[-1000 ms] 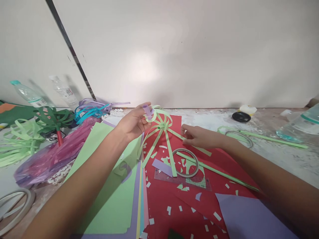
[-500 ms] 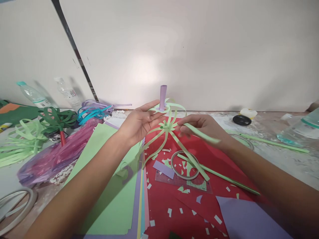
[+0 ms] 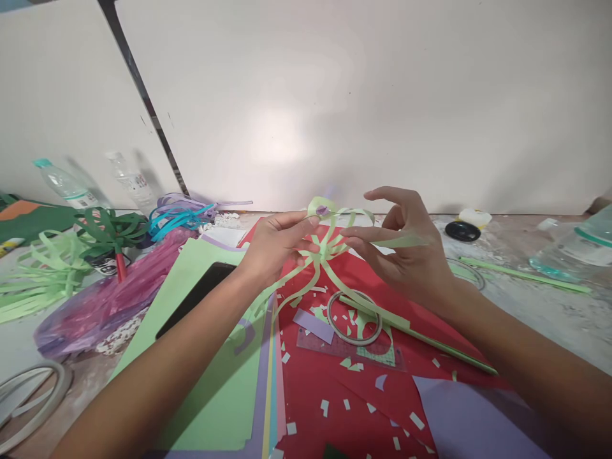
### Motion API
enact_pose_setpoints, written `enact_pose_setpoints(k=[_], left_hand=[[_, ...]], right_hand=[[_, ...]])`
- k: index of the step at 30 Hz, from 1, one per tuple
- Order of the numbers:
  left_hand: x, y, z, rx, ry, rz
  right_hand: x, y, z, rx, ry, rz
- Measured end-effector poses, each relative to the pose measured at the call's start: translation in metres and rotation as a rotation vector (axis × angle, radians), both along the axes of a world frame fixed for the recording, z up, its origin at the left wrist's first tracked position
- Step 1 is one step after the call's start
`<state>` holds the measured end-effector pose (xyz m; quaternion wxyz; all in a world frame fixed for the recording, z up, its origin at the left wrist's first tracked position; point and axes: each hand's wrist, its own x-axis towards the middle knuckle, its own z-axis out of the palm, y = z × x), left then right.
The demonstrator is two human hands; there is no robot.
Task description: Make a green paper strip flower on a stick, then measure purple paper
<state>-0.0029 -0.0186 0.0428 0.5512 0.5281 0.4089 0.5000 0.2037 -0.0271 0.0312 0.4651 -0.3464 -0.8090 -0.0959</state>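
A light green paper-strip craft [image 3: 327,247] is held up above a red paper sheet [image 3: 335,395], between both hands and near the middle of the view. Its strips fan out from a small hub, and some are curled into loops. The left hand [image 3: 277,245] is closed on it from the left, with thumb and forefinger pinched at the top loop, where a purple paper tube [image 3: 322,210] is seen end-on. One green strip [image 3: 399,242] of the craft is gripped by the right hand [image 3: 406,255] between thumb and a lower finger, while the remaining fingers are raised and spread.

Just below the craft, a tape ring [image 3: 354,317] is seen lying on a clear ruler [image 3: 351,349], and a thin green stick [image 3: 425,336] is laid slanting beside them. Small paper scraps are scattered over the red sheet. A light green sheet [image 3: 215,382] is spread under the left forearm, with a dark flat rectangle [image 3: 196,298] on it. Water bottles [image 3: 64,185] are stood by the wall at the left.
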Motion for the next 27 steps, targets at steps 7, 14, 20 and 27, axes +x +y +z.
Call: enact_pose_setpoints(k=[7, 14, 20, 27], left_hand=[[-0.006, -0.002, 0.005, 0.155, 0.357, 0.028], [-0.012, -0.002, 0.009, 0.525, 0.681, 0.138], [-0.009, -0.004, 0.010, 0.555, 0.641, 0.044], [-0.009, -0.008, 0.009, 0.700, 0.724, 0.051]], right_hand=[[-0.002, -0.001, 0.009, -0.419, 0.069, -0.035], [-0.001, -0.005, 0.012, -0.687, 0.147, 0.071], [-0.003, -0.007, 0.012, -0.757, 0.124, 0.127], [0.000, -0.006, 0.010, -0.775, 0.094, 0.177]])
